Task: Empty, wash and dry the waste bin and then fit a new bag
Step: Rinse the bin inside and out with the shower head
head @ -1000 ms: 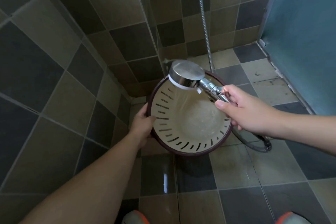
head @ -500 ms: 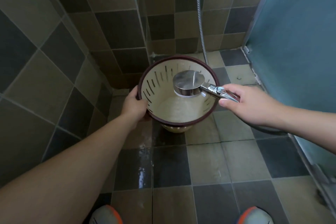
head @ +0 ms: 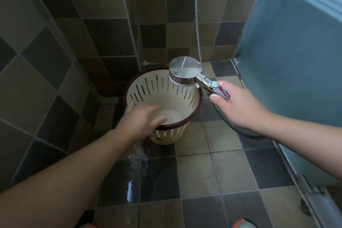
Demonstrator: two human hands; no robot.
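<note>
Right hand (head: 238, 105) grips shower head (head: 185, 69); blurred left hand (head: 142, 120) spread at bin (head: 162, 98) rim.

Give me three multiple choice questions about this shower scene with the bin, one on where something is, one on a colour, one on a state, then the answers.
1. Where is the shower head?
A. lying on the floor
B. above the far rim of the waste bin
C. hung on the wall

2. What colour is the bin's rim?
A. dark red
B. blue
C. green

3. How does the bin stand?
A. upside down
B. on its side
C. upright on the tiled floor

Answers: 1 B, the right hand holds the handle with the head over the bin's far edge. 2 A, a dark red band rings the cream slotted wall. 3 C, its open mouth faces up, with the blurred left hand at the near rim.
</note>
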